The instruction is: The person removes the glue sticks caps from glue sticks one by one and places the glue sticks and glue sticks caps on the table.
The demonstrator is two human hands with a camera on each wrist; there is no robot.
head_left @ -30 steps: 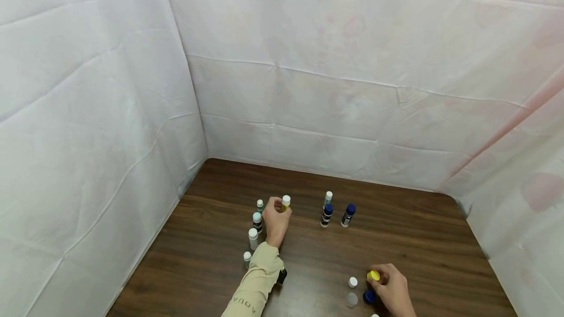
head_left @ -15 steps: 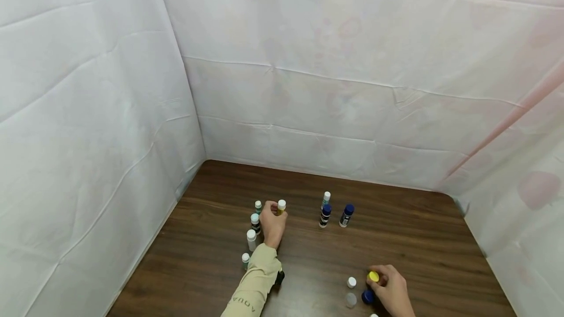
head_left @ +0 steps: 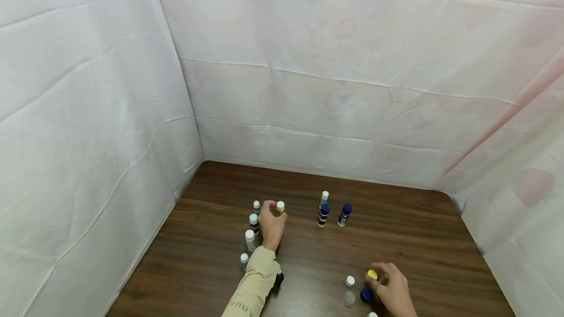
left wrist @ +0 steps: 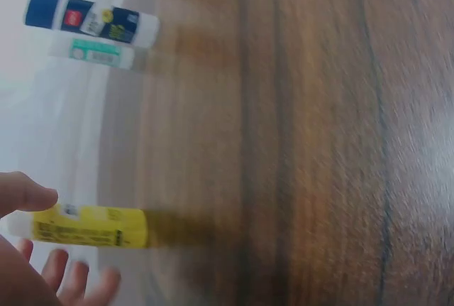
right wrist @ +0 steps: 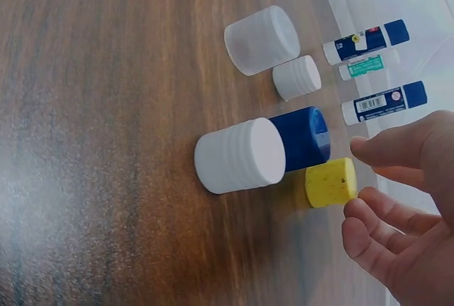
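My left hand [head_left: 271,226] holds an upright yellow glue stick [left wrist: 92,226] with a white cap. In the left wrist view the thumb lies along its upper side and the fingertips below; a shadow starts at its base. At the front right, my right hand [head_left: 392,287] is around a small yellow cap [right wrist: 330,182]. In the right wrist view the thumb is apart from that cap and the fingertips are close to its edge. Touching or overlapping it from that angle are a blue cap [right wrist: 306,137] and a larger white ridged cap [right wrist: 237,155].
A small white cap [right wrist: 296,78] and a translucent cap [right wrist: 262,40] stand near the right hand. Several white-topped bottles [head_left: 250,241] line up left of the left arm. Two blue glue sticks [head_left: 323,215] and a white-and-green stick [head_left: 324,199] stand farther back. White sheets [head_left: 282,87] surround the table.
The left hand has moved slightly left and lower with the yellow glue stick. The right hand stays around the yellow cap. The head view has shifted slightly.
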